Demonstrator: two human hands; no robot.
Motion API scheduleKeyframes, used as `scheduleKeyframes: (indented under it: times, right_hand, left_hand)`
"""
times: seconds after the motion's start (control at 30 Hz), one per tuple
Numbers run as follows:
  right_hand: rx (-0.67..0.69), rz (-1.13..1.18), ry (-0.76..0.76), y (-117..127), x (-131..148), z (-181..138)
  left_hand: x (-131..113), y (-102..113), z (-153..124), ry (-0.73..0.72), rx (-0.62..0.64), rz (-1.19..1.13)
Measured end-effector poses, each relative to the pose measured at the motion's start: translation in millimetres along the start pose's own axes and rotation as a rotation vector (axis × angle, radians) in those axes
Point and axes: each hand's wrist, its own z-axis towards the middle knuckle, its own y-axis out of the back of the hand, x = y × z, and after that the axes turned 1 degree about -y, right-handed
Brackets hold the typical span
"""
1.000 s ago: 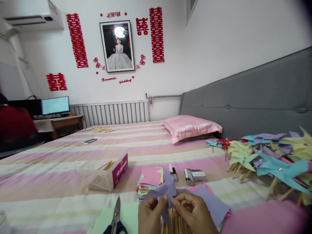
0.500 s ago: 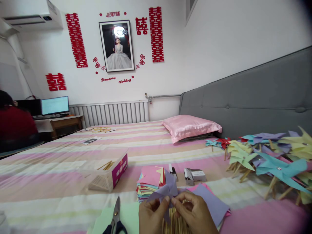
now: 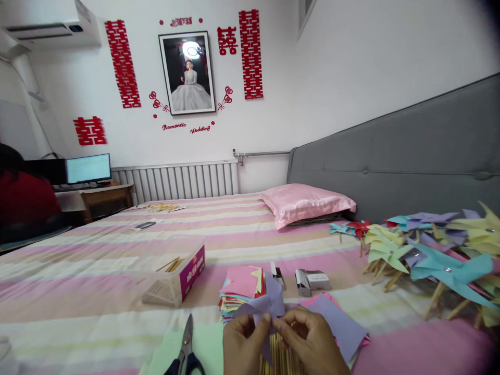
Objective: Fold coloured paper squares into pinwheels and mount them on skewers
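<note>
At the bottom centre both hands pinch a folded purple paper pinwheel [image 3: 264, 306]. My left hand [image 3: 241, 344] grips its left side, fingers curled. My right hand [image 3: 308, 341] pinches its middle from the right. A bundle of thin wooden sticks [image 3: 280, 357] lies right below the hands. Beside my right hand lies a flat purple paper square [image 3: 339, 328] on a pink sheet. A stack of coloured paper squares [image 3: 240, 290] sits just beyond the hands.
Scissors [image 3: 186, 350] rest on a green sheet at the lower left. A box of sticks [image 3: 177, 277] lies on the striped bed, two small boxes [image 3: 308, 280] near the stack. Finished pinwheels [image 3: 429, 255] are heaped at the right. A person in red [image 3: 23, 203] sits far left.
The hands and the purple pinwheel shifted only slightly; the fingers worked its centre. The person in red at the far left moved a little.
</note>
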Motion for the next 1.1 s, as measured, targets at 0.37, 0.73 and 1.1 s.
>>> scheduleKeyframes:
  times: [0.37,0.73,1.1]
  right_hand:
    - [-0.339,0.213,-0.195,47,2,14]
    - [-0.193,-0.104,-0.058,60,-32,26]
    - [-0.196,-0.615,-0.027,54,-37,20]
  left_hand:
    - [4,0,3,-0.02,-0.227,-0.121]
    - [16,14,15,0.001,-0.331,-0.13]
    - [-5,26,15,-0.011,-0.366,-0.192]
